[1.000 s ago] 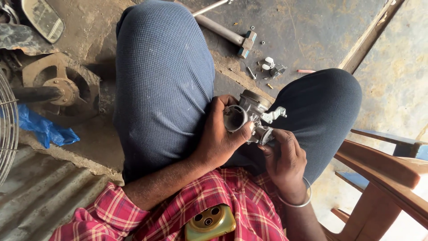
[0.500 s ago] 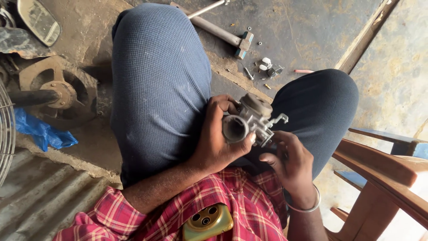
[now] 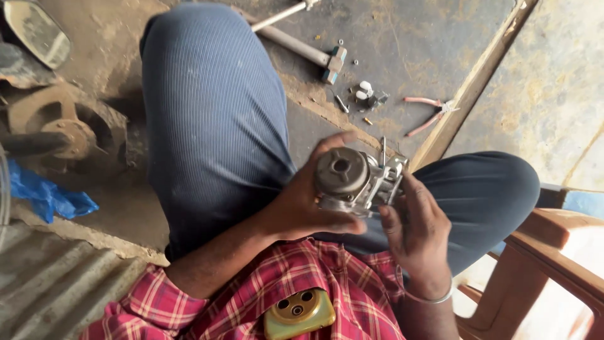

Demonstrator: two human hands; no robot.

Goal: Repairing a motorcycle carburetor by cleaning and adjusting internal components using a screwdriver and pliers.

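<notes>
Fingers (image 3: 327,217) of both hands gripping carburetor (image 3: 355,179), bore seemingly facing up

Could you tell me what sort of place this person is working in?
Probably a small repair workshop. A hammer and pliers lie on the stained concrete floor beside loose small parts, and the hands, left and right, hold a metal engine part, likely a carburettor.

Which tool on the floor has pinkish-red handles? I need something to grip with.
The pliers, by the wooden strip on the right. The hammer has a plain pale handle.
</notes>
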